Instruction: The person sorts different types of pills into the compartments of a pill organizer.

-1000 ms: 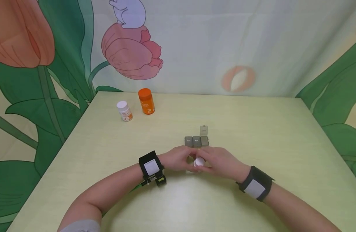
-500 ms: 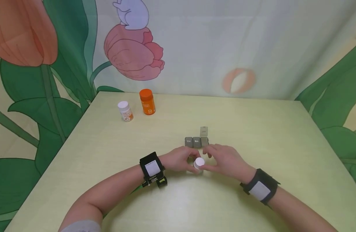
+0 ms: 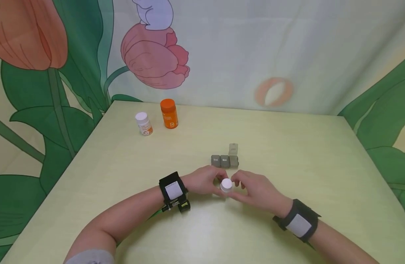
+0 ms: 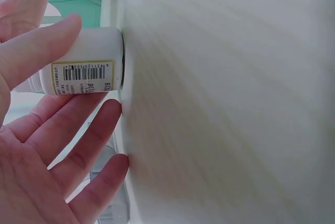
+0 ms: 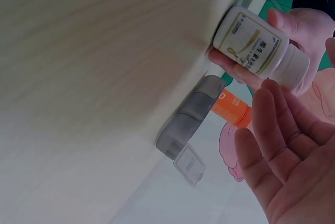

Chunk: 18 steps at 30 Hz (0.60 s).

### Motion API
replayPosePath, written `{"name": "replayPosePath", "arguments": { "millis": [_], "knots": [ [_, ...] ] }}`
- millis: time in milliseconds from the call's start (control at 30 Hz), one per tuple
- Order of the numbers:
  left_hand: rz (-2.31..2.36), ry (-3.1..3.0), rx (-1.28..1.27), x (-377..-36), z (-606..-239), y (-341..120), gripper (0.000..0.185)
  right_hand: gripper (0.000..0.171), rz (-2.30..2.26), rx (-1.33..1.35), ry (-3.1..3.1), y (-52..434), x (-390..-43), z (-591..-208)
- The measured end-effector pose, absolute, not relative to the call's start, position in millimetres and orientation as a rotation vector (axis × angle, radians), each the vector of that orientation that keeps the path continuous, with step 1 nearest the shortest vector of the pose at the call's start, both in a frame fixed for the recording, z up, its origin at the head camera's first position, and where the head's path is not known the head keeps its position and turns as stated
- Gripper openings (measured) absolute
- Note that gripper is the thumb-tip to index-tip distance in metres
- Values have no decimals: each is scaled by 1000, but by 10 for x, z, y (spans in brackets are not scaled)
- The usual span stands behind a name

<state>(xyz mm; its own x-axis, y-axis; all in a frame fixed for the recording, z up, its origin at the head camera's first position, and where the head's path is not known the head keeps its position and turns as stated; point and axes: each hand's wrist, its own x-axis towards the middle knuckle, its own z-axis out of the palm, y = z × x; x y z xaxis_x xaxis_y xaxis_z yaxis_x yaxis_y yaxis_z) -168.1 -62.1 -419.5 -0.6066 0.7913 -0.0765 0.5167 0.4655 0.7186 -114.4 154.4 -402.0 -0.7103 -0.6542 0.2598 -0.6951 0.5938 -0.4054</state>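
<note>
Flower-printed cloth behind, pale surface below, and it's all about one white bottle!
Upright it stands, cap on, pinched between thumb and fingers of the left grip, while the right grip curves loosely beside the cap. Looks light and stiff, smooth sides maybe a touch slippery: best taken round the body. Just beyond both grips, the pill box crowds the fingers, end lid flipped back; well beyond the left grip wait an orange bottle and a second white bottle.

The left hand holds its fingers in a grip; facing it, the right hand bends loosely.
</note>
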Motion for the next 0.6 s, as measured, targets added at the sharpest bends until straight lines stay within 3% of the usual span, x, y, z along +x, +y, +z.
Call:
{"name": "replayPosePath", "arguments": {
  "millis": [367, 600],
  "knots": [
    [921, 2319, 1105, -1677, -4203, -629, 35, 40, 528, 1174, -2633, 1349, -1192, -4036],
    [918, 2336, 1104, -1682, -4199, -629, 33, 48, 496, 1020, -2704, 1402, -1243, -4054]
  ]
}}
